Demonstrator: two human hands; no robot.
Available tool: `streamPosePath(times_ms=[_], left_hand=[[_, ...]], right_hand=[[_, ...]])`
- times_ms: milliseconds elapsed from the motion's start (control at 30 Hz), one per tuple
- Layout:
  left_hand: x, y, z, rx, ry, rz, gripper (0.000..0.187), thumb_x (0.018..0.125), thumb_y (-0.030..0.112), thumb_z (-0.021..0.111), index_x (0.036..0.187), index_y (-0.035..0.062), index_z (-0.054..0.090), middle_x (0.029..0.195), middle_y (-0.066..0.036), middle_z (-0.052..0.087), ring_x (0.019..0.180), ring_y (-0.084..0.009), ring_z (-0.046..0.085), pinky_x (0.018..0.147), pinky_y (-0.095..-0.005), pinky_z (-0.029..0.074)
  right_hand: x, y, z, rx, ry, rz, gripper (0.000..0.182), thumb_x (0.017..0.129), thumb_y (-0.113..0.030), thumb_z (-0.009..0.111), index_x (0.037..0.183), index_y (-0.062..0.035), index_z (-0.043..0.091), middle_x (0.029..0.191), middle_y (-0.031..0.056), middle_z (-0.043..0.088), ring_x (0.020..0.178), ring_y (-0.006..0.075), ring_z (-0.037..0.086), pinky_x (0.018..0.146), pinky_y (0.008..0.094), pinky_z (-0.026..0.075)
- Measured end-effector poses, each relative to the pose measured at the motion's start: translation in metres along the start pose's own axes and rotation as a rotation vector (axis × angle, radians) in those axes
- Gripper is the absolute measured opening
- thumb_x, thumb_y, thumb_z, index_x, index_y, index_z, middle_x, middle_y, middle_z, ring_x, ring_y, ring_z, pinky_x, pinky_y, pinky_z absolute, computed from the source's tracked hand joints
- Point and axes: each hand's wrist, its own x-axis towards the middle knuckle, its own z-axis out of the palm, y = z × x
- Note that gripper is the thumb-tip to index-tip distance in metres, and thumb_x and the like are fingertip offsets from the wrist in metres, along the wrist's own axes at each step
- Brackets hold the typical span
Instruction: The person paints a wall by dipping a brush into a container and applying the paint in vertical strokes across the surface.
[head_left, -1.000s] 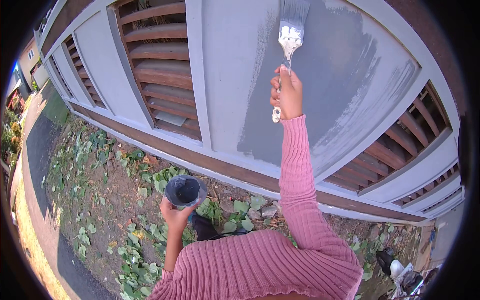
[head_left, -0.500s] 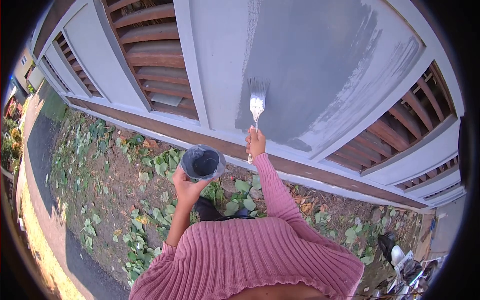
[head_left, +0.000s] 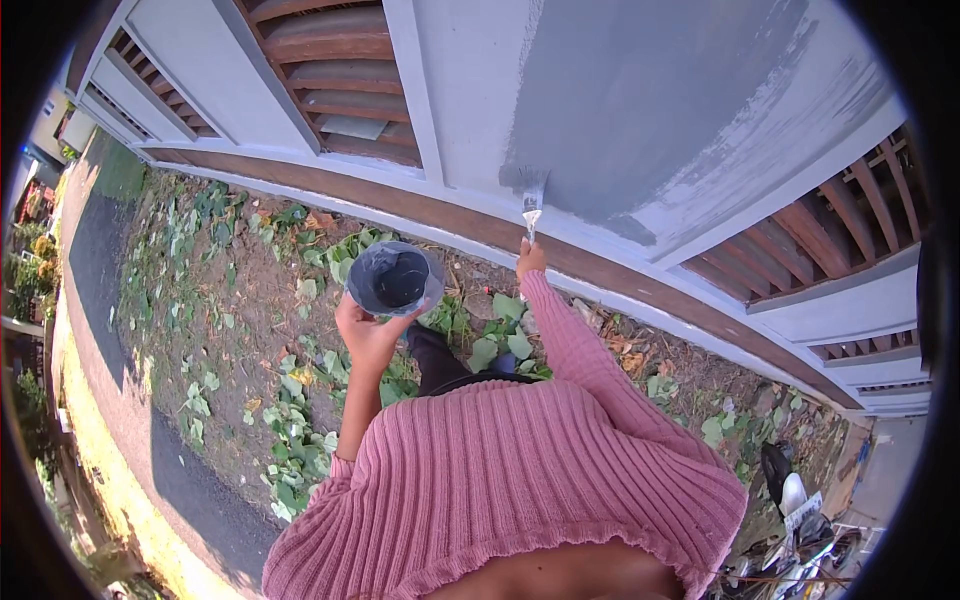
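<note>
My left hand [head_left: 372, 328] is closed around a paint container [head_left: 432, 275], tilted so that dark grey paint shows inside and smears its wall. In my right hand [head_left: 531, 259] is a paintbrush [head_left: 533, 205], gripped by its paint-spotted handle. Its bristles touch the lower left edge of the grey painted patch [head_left: 640, 110] on the wall panel. Pale, uncovered wall [head_left: 465, 120] shows to the left of the patch, and streaky strokes run down its right side.
Brown louvred vents [head_left: 340, 75] flank the panel, with more slats [head_left: 815, 235] on the right. A brown ledge [head_left: 590, 265] runs along the wall's base. Leafy plants [head_left: 300, 430] cover the soil below. A parked motorcycle [head_left: 800, 510] stands at lower right.
The brush has moved down the wall to the patch's lower left edge, carrying fresh grey there. My view has shifted downward; the container remains in my left hand.
</note>
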Motion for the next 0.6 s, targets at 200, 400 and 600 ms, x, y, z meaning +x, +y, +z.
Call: streamPosePath(times_ms=[200,400,600], left_hand=[[0.008,0.002,-0.002,0.006,-0.021,0.026,0.044,0.058,-0.001,0.075,0.098,-0.0030,0.057,0.093,-0.008,0.062,0.084,-0.0147,0.059,0.077,-0.0276,0.046],[0.029,-0.008,0.005,0.077,-0.087,0.105,0.048,0.057,-0.003,0.076,0.100,-0.0030,0.056,0.094,-0.009,0.062,0.086,-0.0150,0.059,0.077,-0.0281,0.047],[0.040,-0.006,0.030,0.033,-0.143,0.142,0.052,0.056,-0.003,0.077,0.102,-0.0031,0.054,0.094,-0.009,0.062,0.086,-0.0153,0.059,0.078,-0.0282,0.047]], right_hand=[[-0.044,-0.003,-0.025,0.418,-0.341,0.437,0.036,0.086,-0.037,0.045,0.078,-0.0027,0.052,0.055,0.0098,0.052,0.039,0.0226,0.049,0.037,0.0378,0.038],[-0.076,-0.161,-0.132,0.829,-0.285,0.048,0.028,0.089,-0.032,0.046,0.078,-0.0067,0.045,0.052,-0.0004,0.040,0.035,0.0049,0.034,0.031,0.0221,0.026],[-0.041,-0.319,-0.260,0.899,-0.038,-0.447,0.027,0.091,-0.034,0.043,0.079,-0.0095,0.041,0.055,-0.0022,0.034,0.039,0.0019,0.025,0.034,0.0186,0.020]])
